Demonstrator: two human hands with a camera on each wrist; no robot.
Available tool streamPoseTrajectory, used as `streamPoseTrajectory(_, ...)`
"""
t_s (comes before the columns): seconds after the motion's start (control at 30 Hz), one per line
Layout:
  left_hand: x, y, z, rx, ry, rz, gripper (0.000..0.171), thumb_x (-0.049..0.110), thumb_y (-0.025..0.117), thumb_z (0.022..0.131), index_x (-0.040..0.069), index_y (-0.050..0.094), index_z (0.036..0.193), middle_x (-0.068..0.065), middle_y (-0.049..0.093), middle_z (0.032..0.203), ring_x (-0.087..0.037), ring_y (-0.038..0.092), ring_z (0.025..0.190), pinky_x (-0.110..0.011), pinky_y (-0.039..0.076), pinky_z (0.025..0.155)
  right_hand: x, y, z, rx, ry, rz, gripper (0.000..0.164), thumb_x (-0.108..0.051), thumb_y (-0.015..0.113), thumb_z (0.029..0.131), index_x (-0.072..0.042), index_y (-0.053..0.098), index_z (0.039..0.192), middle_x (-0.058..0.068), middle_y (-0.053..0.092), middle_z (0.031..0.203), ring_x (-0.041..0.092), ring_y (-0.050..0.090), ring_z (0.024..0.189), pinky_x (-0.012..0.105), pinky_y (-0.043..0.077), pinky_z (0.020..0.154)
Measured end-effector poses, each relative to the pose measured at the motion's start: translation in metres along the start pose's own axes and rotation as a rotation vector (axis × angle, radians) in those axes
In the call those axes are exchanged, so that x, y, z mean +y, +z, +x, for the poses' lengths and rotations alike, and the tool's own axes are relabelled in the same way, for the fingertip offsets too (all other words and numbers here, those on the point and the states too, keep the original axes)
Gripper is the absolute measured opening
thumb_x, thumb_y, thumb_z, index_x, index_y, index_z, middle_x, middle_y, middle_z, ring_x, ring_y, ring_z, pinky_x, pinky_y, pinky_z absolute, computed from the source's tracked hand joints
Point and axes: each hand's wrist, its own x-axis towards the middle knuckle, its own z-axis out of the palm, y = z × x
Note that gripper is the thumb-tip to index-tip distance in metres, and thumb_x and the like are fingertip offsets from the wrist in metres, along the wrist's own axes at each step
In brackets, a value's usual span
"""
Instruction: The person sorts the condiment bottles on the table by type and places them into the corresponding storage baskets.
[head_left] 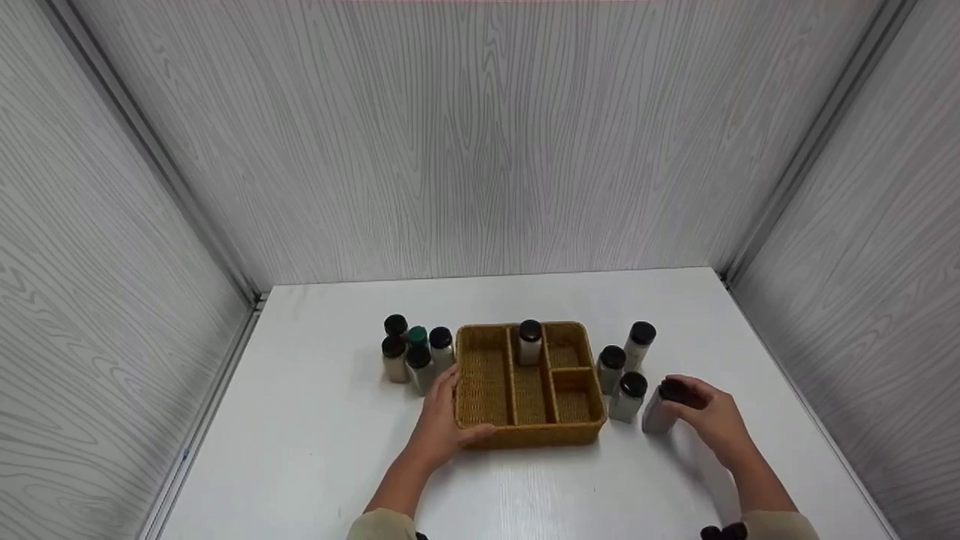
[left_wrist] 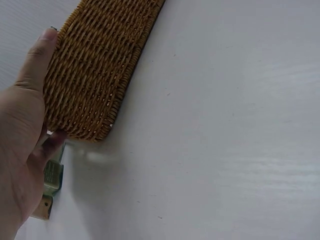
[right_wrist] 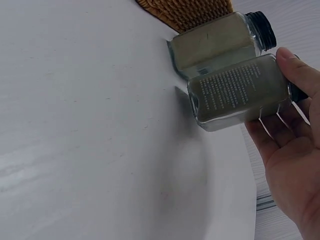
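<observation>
A brown woven basket [head_left: 525,435] with several compartments stands mid-table, one black-capped jar [head_left: 529,345] upright in its middle compartment. My left hand [head_left: 441,420] grips the basket's near left corner, thumb along the front wall and fingers at the left side. In the left wrist view the thumb lies against the woven wall [left_wrist: 90,70]. To the right, my right hand [head_left: 705,412] holds a glass spice jar [head_left: 658,414] around its black cap and upper part. The right wrist view shows printed text on that jar [right_wrist: 225,95] and its base at or just above the table; contact is unclear.
Right of the basket stand three black-capped jars [head_left: 627,401], one close beside the held jar. Left of it several more jars [head_left: 395,364] cluster, one with a green cap [head_left: 418,335]. Wood-grain panels [head_left: 450,150] wall in the white table [head_left: 315,450].
</observation>
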Motion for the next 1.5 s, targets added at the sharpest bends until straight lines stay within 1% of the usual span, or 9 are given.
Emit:
streamPoseTrajectory(0.2,0.001,0.001,0.001,-0.004,0.013,-0.011,0.119,0.042,0.097,0.082,0.003,0.026,0.17,-0.01,0.021,0.18,-0.043,0.028,0.165,-0.062,0.037,0.13,-0.007,-0.007,0.0,0.026,-0.011,0.019,0.071,-0.034,0.087,0.095,-0.012,0.059,0.156,0.017,0.06,0.157,-0.018,0.058,0.109,0.01,0.054,0.092)
streamPoseTrajectory(0.27,0.001,0.002,0.001,-0.004,0.01,-0.018,0.119,0.042,0.097,0.082,0.003,0.026,0.17,-0.01,0.021,0.18,-0.043,0.027,0.165,-0.061,0.037,0.13,-0.009,-0.009,0.0,0.036,-0.015,0.027,0.071,-0.034,0.087,0.095,-0.013,0.058,0.157,0.013,0.062,0.154,-0.018,0.059,0.109,0.009,0.053,0.092)
streamPoseTrajectory(0.4,0.0,0.002,-0.001,0.003,0.004,-0.022,0.119,0.042,0.096,0.083,0.005,0.025,0.17,-0.009,0.02,0.181,-0.042,0.027,0.166,-0.061,0.037,0.13,-0.016,-0.011,0.001,0.051,-0.031,0.081,0.072,-0.031,0.087,0.095,-0.009,0.058,0.156,-0.007,0.069,0.138,-0.015,0.062,0.111,0.009,0.054,0.093)
streamPoseTrajectory(0.5,0.0,0.003,-0.002,0.005,0.006,-0.019,0.119,0.042,0.096,0.083,0.005,0.025,0.171,-0.009,0.02,0.181,-0.043,0.026,0.166,-0.062,0.037,0.13,-0.022,-0.013,-0.001,0.056,-0.053,0.122,0.071,-0.029,0.087,0.095,-0.006,0.058,0.155,-0.023,0.069,0.124,-0.013,0.064,0.111,0.009,0.055,0.094)
streamPoseTrajectory(0.57,0.0,0.003,-0.002,0.007,0.011,-0.018,0.118,0.042,0.096,0.083,0.004,0.025,0.17,-0.009,0.02,0.181,-0.043,0.026,0.165,-0.062,0.037,0.129,-0.026,-0.014,-0.003,0.057,-0.068,0.133,0.069,-0.028,0.086,0.096,-0.004,0.058,0.155,-0.028,0.068,0.119,-0.012,0.065,0.112,0.009,0.055,0.094)
streamPoseTrajectory(0.9,0.001,0.006,-0.002,0.012,-0.012,-0.015,0.118,0.041,0.096,0.084,0.007,0.024,0.171,-0.009,0.019,0.181,-0.042,0.027,0.166,-0.061,0.038,0.13,-0.038,-0.017,-0.006,0.075,-0.094,0.152,0.069,-0.027,0.085,0.097,-0.003,0.057,0.155,-0.031,0.066,0.118,-0.013,0.064,0.112,0.008,0.055,0.094)
streamPoseTrajectory(1.13,0.003,0.003,-0.002,-0.006,-0.016,-0.001,0.119,0.043,0.094,0.085,0.006,0.022,0.172,-0.009,0.016,0.182,-0.042,0.022,0.167,-0.061,0.037,0.13,-0.046,-0.017,-0.006,0.087,-0.096,0.193,0.069,-0.025,0.085,0.097,-0.002,0.056,0.155,-0.032,0.067,0.118,-0.012,0.065,0.113,0.008,0.055,0.095)
streamPoseTrajectory(1.33,0.002,0.002,-0.002,-0.002,-0.01,-0.002,0.119,0.042,0.095,0.085,0.006,0.022,0.172,-0.009,0.017,0.182,-0.041,0.022,0.167,-0.061,0.035,0.131,-0.054,-0.017,-0.007,0.097,-0.108,0.184,0.069,-0.026,0.085,0.096,-0.004,0.057,0.155,-0.032,0.066,0.12,-0.014,0.064,0.115,0.006,0.054,0.096)
streamPoseTrajectory(1.5,0.001,0.003,-0.003,-0.001,-0.013,-0.016,0.12,0.042,0.095,0.085,0.006,0.021,0.172,-0.009,0.016,0.182,-0.041,0.022,0.167,-0.061,0.036,0.131,-0.062,-0.015,-0.008,0.124,-0.143,0.163,0.067,-0.027,0.084,0.097,-0.002,0.058,0.153,-0.032,0.066,0.118,-0.013,0.065,0.113,0.006,0.054,0.095)
